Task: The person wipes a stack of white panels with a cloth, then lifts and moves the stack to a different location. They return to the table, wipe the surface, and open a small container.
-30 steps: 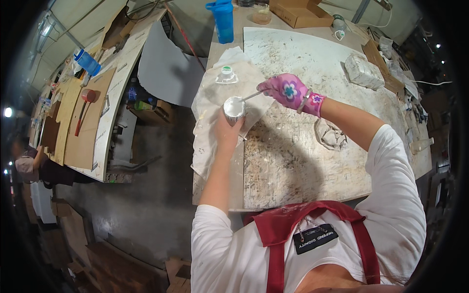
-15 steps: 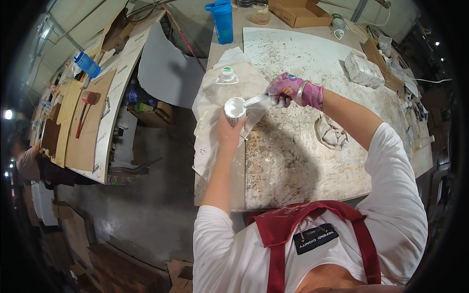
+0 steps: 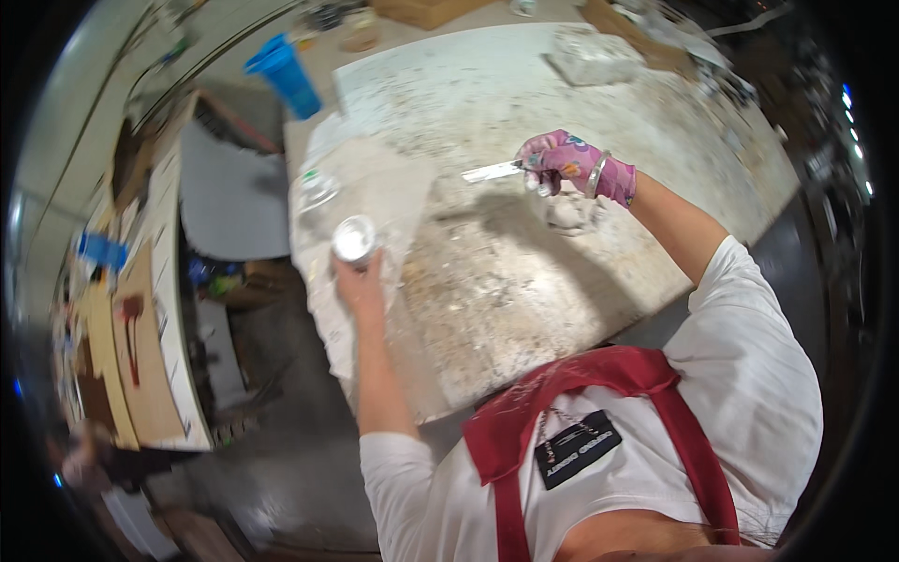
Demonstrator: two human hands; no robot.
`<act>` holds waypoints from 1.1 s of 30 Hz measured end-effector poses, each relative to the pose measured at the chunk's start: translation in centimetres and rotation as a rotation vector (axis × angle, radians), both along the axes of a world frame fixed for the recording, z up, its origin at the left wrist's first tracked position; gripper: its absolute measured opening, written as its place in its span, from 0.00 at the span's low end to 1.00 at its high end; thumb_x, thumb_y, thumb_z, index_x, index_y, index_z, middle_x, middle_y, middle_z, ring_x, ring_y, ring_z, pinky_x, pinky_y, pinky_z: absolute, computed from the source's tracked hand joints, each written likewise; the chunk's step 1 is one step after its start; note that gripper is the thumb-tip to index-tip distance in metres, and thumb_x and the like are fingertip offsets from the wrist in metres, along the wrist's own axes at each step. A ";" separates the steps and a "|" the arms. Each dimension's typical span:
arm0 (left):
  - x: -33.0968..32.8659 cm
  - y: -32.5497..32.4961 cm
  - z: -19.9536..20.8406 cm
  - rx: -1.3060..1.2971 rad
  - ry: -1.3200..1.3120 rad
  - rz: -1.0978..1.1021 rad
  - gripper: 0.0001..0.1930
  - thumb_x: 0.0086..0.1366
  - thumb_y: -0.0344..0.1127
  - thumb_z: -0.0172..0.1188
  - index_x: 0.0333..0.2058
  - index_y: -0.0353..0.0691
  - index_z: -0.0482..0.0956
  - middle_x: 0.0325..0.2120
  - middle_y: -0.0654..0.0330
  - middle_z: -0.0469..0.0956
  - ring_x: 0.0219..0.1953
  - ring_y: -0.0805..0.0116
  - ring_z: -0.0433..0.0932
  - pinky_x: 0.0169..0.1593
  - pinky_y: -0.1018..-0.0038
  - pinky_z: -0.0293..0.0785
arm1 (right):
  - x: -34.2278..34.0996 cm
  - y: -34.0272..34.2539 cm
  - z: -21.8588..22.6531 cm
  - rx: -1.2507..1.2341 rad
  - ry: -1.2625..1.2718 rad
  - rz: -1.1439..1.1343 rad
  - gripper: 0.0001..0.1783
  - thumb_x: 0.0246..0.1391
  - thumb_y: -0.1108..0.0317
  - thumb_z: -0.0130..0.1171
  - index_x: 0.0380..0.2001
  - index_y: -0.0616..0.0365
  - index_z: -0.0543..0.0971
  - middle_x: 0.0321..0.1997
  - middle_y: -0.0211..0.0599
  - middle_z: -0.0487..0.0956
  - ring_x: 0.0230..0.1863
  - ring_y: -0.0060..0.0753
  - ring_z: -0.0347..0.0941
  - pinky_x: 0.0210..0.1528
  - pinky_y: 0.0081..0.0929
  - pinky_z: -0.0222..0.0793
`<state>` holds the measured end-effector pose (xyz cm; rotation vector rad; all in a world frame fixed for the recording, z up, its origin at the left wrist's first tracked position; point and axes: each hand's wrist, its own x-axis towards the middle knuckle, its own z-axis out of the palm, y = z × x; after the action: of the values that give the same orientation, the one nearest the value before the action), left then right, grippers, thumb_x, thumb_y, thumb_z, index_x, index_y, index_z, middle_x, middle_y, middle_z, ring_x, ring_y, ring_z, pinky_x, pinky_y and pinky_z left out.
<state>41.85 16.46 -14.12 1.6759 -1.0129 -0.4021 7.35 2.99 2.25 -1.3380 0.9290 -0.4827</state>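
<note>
My left hand (image 3: 360, 281) is wrapped round a small cup (image 3: 355, 240) with white paste-like stuff inside. It is over a thin whitish sheet (image 3: 389, 178) on the left part of the worktable. My right hand (image 3: 567, 164), in a pink flowered glove with a bangle at the wrist, grips a narrow flat spatula (image 3: 489, 172). The spatula's pale blade points left, apart from the cup. Just beyond the cup lies a clear plastic piece with a green cap (image 3: 316, 190). A crumpled whitish wad (image 3: 569, 214) sits below my right hand, partly covered by it.
The stained worktable (image 3: 468, 309) stretches before me. A blue pitcher-like container (image 3: 284, 77) stands at its far left; a wrapped white block (image 3: 592, 56) lies at the far right. To the left is another bench (image 3: 178, 309) with a red mallet (image 3: 131, 323). A person (image 3: 89, 459) is beside it.
My right hand has drawn the spatula away from the cup, to the right. My left hand still holds the cup. The whole view has turned and shifted.
</note>
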 end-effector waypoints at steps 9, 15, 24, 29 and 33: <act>-0.9 -0.4 1.1 0.042 0.144 -0.077 0.38 0.52 0.36 0.69 0.57 0.30 0.59 0.47 0.50 0.70 0.47 0.63 0.73 0.48 0.71 0.69 | -16.2 2.4 -7.2 -0.206 0.384 -0.248 0.09 0.54 0.64 0.53 0.32 0.58 0.76 0.21 0.32 0.76 0.22 0.25 0.74 0.23 0.23 0.68; 0.1 -0.5 0.8 0.024 0.090 -0.054 0.36 0.50 0.35 0.70 0.56 0.33 0.61 0.48 0.51 0.70 0.48 0.64 0.72 0.50 0.72 0.68 | -14.0 5.1 -4.3 -0.929 1.216 -0.143 0.22 0.54 0.58 0.54 0.52 0.53 0.72 0.45 0.45 0.75 0.46 0.41 0.73 0.47 0.35 0.69; -1.5 0.8 6.9 -0.086 0.329 -0.117 0.35 0.51 0.25 0.67 0.56 0.31 0.60 0.49 0.53 0.70 0.49 0.65 0.72 0.53 0.72 0.68 | 2.7 7.1 -5.2 -0.980 0.506 0.363 0.31 0.55 0.60 0.51 0.61 0.56 0.60 0.62 0.52 0.64 0.62 0.46 0.61 0.65 0.36 0.57; -0.3 1.6 3.8 0.013 0.281 -0.174 0.35 0.51 0.27 0.68 0.56 0.31 0.60 0.49 0.52 0.70 0.49 0.64 0.72 0.52 0.72 0.70 | 15.2 4.6 -9.6 -1.029 0.313 0.250 0.39 0.49 0.61 0.56 0.63 0.56 0.55 0.62 0.56 0.61 0.63 0.56 0.58 0.64 0.41 0.57; -0.4 2.3 3.3 0.093 0.208 -0.122 0.36 0.50 0.29 0.69 0.56 0.31 0.60 0.49 0.53 0.69 0.51 0.63 0.71 0.53 0.71 0.68 | 24.2 -0.7 -6.9 -1.260 0.154 0.211 0.37 0.47 0.58 0.56 0.62 0.53 0.59 0.62 0.54 0.61 0.62 0.56 0.59 0.61 0.42 0.59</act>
<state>41.48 18.79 -10.82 1.6208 -0.9560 -0.6981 31.59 2.28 -4.65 -2.6013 0.5463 -0.8635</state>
